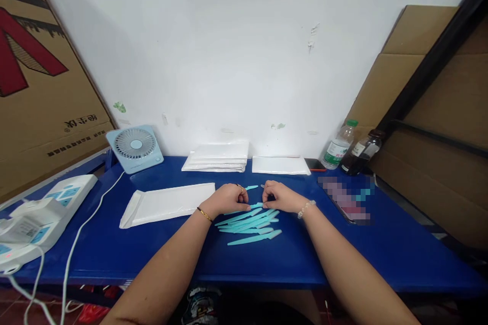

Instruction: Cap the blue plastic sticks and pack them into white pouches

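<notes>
Several slim teal plastic sticks point(249, 223) lie in a loose pile on the blue table point(343, 259), just in front of my hands. My left hand point(226, 199), with a ring and a gold bracelet, is curled with its fingers closed around one teal stick whose tip pokes out to the right. My right hand point(280, 197), wearing a bead bracelet, is curled too, fingertips pinched on the top of the pile. The two hands sit close together, a small gap between them.
A white padded envelope point(163, 204) lies left of my hands; a stack of them point(217, 157) and a single one point(280, 165) rest by the wall. A small blue fan point(134, 147), a white power strip point(38, 213), two bottles point(339, 146) and a phone point(348, 198) stand around.
</notes>
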{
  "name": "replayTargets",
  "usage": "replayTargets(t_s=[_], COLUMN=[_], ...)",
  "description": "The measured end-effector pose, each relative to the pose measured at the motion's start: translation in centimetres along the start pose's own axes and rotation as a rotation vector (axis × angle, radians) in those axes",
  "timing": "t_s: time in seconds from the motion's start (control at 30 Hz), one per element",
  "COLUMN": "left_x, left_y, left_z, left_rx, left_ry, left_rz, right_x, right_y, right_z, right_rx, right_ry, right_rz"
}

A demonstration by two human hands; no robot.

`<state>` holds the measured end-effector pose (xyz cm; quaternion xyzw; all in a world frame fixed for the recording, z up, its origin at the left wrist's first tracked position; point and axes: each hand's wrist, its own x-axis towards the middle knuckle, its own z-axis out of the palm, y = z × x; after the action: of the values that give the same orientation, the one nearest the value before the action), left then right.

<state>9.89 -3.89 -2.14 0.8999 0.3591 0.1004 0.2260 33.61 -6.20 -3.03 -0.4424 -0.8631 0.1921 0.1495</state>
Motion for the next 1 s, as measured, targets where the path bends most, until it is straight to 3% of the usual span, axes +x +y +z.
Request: replayTargets(t_s=[0.07,0.2,0.4,0.53,0.7,0.83,1.0], left_x=[0.2,0.5,0.4,0.2,-0.4,-0.4,0.1], left_y=[0.1,-0.3,-1.9,-1.4,-0.4,-0.2,-0.7], left_z=[0.2,-0.2,-0.8,-0.7,-0.7,-0.5,-0.7], left_rx=[0.017,0.133,0.201,0.099,-0.057,-0.109,0.093], left_ry=[-0.023,0.091,0.176,0.172,0.008,-0.113,0.083], left_rz=[-0.005,-0.024,-0.16,-0.119,-0.065,-0.044,-0.061], right_x=[0.2,0.4,-0.2,-0.2,0.6,0.9,0.5], right_y=[-0.1,0.5,2.0,0.5,-1.1,-1.0,0.3], right_z=[0.1,-0.3,-1.7,-1.1,0.8,1.1,-0.1], right_rx=[-0.003,-0.045,-0.047,0.048,-0.005,-0.025,-0.01], right_ry=[0.022,0.145,0.32,0.202,-0.032,-0.005,0.156], right_rz=[-0.007,-0.029,0.149,0.028,-0.082,-0.072,-0.041])
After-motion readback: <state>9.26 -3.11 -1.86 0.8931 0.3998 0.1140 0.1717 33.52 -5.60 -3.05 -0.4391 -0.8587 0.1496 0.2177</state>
